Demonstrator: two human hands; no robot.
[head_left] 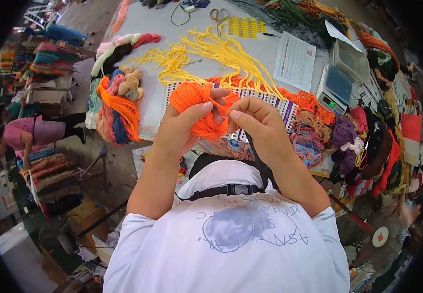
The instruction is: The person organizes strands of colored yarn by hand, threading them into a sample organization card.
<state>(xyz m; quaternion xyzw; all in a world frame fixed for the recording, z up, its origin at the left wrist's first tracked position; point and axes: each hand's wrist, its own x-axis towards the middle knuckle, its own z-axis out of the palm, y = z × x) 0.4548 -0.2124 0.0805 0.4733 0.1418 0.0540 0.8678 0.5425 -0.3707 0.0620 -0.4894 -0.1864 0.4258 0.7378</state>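
An orange yarn skein (192,100) is held up in front of my chest. My left hand (194,115) wraps round it from below, thumb on the near side. Beside it my right hand (255,117) pinches an orange strand drawn off the skein, thumb against fingers. Just beyond my hands lies a white card strip with printed dots (282,108), with yellow yarn strands (240,56) fanning out across the table from it. More orange yarn (314,107) is heaped to the right of the strip.
Scissors (218,16), a yellow patterned card (245,28), a pen (271,34) and a printed sheet (294,61) lie at the back of the table (148,58). A digital scale (336,88) stands right. Coloured yarn bundles (118,105) sit left. Another person (30,132) stands far left.
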